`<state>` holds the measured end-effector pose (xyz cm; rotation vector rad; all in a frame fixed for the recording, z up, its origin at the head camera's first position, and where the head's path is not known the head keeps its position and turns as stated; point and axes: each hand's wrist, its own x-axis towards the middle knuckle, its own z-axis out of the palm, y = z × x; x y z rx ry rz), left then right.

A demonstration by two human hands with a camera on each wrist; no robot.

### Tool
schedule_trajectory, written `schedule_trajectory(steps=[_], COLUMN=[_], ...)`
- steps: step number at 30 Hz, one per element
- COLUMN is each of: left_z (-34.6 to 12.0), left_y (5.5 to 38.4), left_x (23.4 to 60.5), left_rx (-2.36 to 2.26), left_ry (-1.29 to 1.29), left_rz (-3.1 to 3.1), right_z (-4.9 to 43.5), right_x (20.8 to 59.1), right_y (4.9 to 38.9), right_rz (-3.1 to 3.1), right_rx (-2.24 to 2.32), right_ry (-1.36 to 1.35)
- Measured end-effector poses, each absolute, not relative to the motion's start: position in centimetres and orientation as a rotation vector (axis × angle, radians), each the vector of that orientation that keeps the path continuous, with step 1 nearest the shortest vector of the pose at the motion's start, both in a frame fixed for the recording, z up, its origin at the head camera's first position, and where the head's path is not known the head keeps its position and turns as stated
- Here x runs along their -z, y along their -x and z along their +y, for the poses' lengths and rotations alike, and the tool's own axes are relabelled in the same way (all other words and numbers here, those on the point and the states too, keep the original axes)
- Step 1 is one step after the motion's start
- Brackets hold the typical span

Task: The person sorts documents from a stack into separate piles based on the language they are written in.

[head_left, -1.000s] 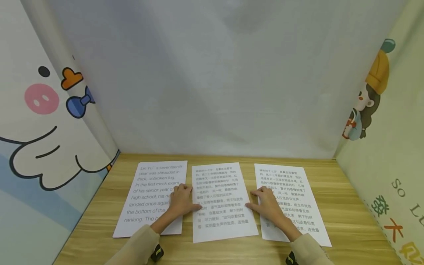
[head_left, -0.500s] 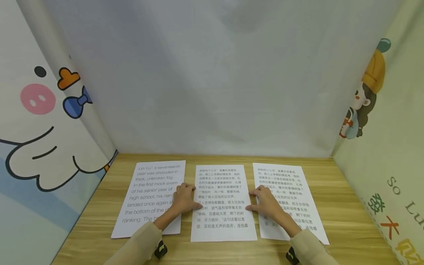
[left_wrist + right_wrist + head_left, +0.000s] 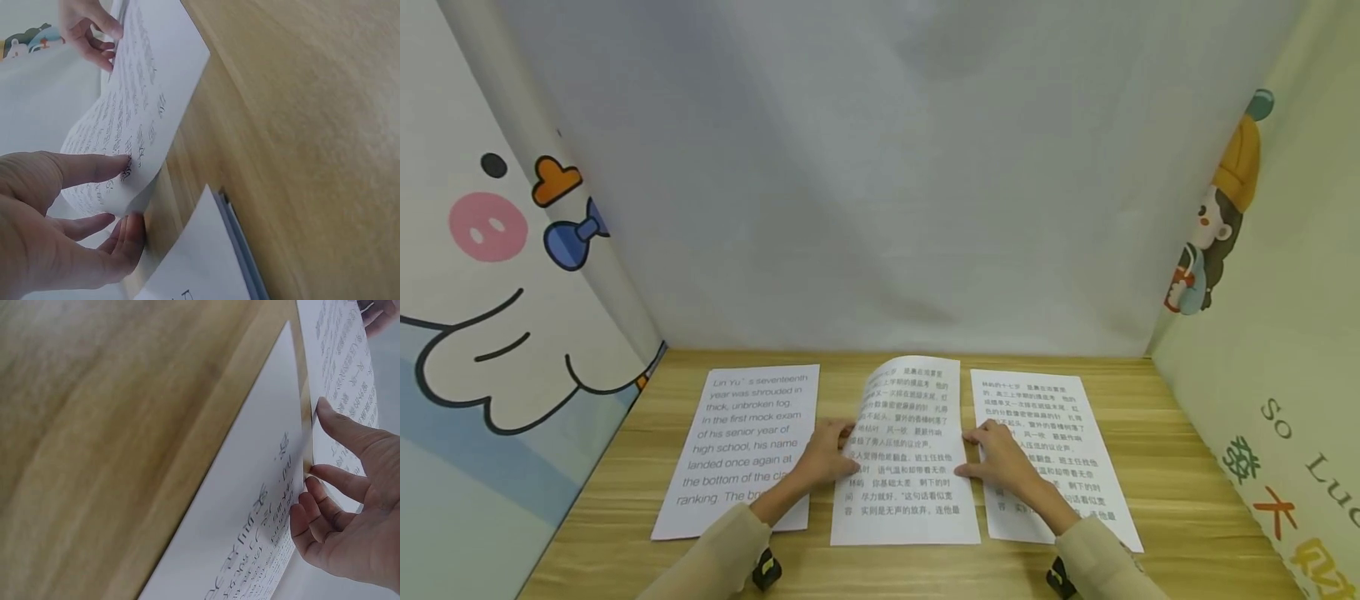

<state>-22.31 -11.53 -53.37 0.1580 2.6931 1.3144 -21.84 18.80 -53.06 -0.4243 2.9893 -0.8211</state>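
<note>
A sheet of paper (image 3: 910, 483) printed with Chinese text lies between my two hands, its far left part bowed up off the table. My left hand (image 3: 826, 454) pinches its left edge; in the left wrist view the thumb (image 3: 100, 167) presses on the printed face and the fingers (image 3: 128, 244) are at the underside. At the opposite edge is my right hand (image 3: 1003, 458), thumb (image 3: 337, 425) and forefinger tips touching the paper's side, the other fingers loosely bent over the neighbouring sheet.
To the left lies a stack of paper (image 3: 741, 442) with English text on top. Another sheet (image 3: 1075, 475) with Chinese text lies on the right, partly under my right hand. Behind the wooden table (image 3: 1210, 500) stands a pale backdrop (image 3: 880, 208), with cartoon-printed side panels.
The middle sheet first straightens and shifts slightly. Then its far left side lifts and curls as my left hand takes its edge. My right hand stays at the right edge.
</note>
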Motion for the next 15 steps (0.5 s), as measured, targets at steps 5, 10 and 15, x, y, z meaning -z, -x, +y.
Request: schedule_trajectory(steps=[5, 10, 15], left_z=[-11.8, -12.5, -12.9], left_y=[22.3, 22.2, 22.0], left_x=[53.2, 53.2, 53.1], left_rx=[-1.472, -1.514, -1.572], left_ry=[-0.024, 0.163, 0.265], left_rz=[2.540, 2.511, 2.492], right_z=[18.7, 18.7, 18.8], right_x=[53.1, 53.2, 53.2], right_y=[21.8, 21.8, 21.9], right_rz=[2.994, 2.992, 2.987], right_rx=[0.816, 0.806, 0.824], right_ry=[0.434, 0.428, 0.431])
